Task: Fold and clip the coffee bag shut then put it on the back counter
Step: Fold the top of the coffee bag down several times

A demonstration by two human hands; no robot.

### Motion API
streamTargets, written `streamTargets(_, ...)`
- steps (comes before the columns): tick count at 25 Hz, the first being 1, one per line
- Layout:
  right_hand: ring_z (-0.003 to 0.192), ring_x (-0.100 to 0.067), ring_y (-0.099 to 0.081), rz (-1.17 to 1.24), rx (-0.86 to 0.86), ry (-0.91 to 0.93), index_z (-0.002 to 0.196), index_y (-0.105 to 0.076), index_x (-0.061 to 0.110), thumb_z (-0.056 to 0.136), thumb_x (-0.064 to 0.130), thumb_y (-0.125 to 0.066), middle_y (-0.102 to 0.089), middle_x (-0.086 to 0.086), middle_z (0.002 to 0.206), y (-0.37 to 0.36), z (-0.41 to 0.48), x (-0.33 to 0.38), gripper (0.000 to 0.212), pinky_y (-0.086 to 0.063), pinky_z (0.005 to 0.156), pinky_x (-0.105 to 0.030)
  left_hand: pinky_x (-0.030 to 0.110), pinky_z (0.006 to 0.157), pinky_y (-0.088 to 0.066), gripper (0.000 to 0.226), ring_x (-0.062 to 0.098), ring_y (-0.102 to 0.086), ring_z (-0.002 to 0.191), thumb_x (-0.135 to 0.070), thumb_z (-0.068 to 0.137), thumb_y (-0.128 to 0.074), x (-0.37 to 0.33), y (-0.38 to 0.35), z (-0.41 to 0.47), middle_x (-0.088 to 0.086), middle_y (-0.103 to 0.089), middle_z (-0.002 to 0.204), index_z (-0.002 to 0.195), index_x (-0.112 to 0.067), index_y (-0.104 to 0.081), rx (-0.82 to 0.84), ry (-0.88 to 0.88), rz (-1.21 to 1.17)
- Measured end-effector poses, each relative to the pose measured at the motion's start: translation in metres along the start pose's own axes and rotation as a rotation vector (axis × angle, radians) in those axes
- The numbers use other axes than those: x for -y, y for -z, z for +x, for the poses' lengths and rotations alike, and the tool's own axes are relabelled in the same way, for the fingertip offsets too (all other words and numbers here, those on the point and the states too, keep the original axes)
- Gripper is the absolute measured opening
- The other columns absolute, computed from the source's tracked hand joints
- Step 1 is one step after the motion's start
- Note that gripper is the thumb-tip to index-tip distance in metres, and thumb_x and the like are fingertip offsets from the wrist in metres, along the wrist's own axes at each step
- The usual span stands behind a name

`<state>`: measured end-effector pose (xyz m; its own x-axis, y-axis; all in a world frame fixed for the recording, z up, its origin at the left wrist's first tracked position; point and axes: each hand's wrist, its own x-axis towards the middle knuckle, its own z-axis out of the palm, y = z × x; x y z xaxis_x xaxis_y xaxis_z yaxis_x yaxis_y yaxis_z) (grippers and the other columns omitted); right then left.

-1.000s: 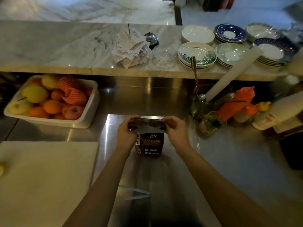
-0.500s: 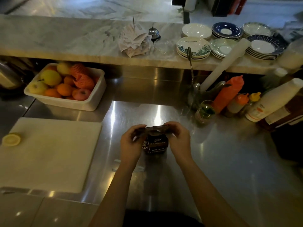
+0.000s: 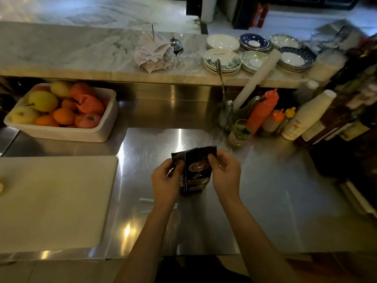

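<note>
A dark coffee bag (image 3: 196, 172) with a cup picture and white lettering stands upright on the steel worktop (image 3: 275, 190). Its top is unfolded and stands up flat. My left hand (image 3: 166, 180) grips the bag's left edge near the top. My right hand (image 3: 225, 175) pinches the right edge, thumb on the front. A pale clip (image 3: 151, 205) lies on the steel just left of my left wrist, partly hidden by it. The marble back counter (image 3: 71, 52) runs across the far side.
A white cutting board (image 3: 53, 201) lies at left. A white tub of fruit (image 3: 63, 113) sits behind it. Sauce and syrup bottles (image 3: 263, 111) crowd the right. Stacked plates (image 3: 222, 60), a paper spike (image 3: 155, 52) and a bell (image 3: 176, 44) occupy the back counter's right half.
The bag's top, folded down flat between my hands before, now stands up unfolded. The view has pulled back and the hands sit nearer to me on the worktop.
</note>
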<state>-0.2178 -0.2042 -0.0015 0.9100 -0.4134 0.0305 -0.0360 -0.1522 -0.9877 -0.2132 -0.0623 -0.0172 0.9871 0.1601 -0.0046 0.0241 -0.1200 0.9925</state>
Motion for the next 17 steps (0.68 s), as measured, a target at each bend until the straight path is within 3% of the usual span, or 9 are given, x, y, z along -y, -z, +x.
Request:
streamTargets(3,0.085,-0.004,-0.069,-0.062,-0.021,-0.007,0.097,-0.068,0.011,0.094,0.011,-0.057,-0.072,0.002,0.09,-0.006,-0.007,-0.003,0.011,-0.055,0.073,-0.015,0.024,0.079,-0.054,0.028,-0.007,-0.066,0.086,-0.014,0.09,-0.061,0.007,0.007,0.006,-0.016,-0.07,0.09,0.089,-0.042,-0.064,0.079,0.017,-0.02)
streamTargets(8,0.083,-0.003,-0.068,-0.145,-0.117,-0.005,0.098,-0.066,0.01,0.094,0.01,-0.056,-0.071,0.001,0.089,-0.002,-0.016,-0.008,0.011,-0.052,0.07,-0.01,0.021,0.078,-0.055,0.019,-0.004,-0.067,0.085,-0.009,0.088,-0.064,0.011,0.007,0.006,-0.01,-0.072,0.088,0.097,-0.025,-0.07,0.118,-0.022,-0.041)
streamTargets(12,0.088,0.002,-0.065,-0.195,-0.063,0.02,0.1,-0.062,0.016,0.094,0.013,-0.058,-0.068,0.011,0.091,0.009,-0.021,-0.005,0.009,-0.05,0.075,-0.006,0.014,0.082,-0.053,0.02,-0.001,-0.067,0.091,-0.009,0.087,-0.066,0.001,0.01,0.006,-0.017,-0.07,0.091,0.098,-0.026,-0.069,0.187,-0.132,0.021)
streamTargets(17,0.087,0.004,-0.061,-0.323,0.126,0.23,0.097,-0.059,0.018,0.09,0.01,-0.063,-0.061,0.015,0.088,0.012,0.0,0.005,0.011,-0.049,0.076,-0.008,0.012,0.076,-0.052,0.009,0.005,-0.068,0.085,-0.017,0.084,-0.071,-0.009,0.008,0.02,-0.014,-0.07,0.083,0.09,-0.023,-0.072,0.165,-0.233,0.164)
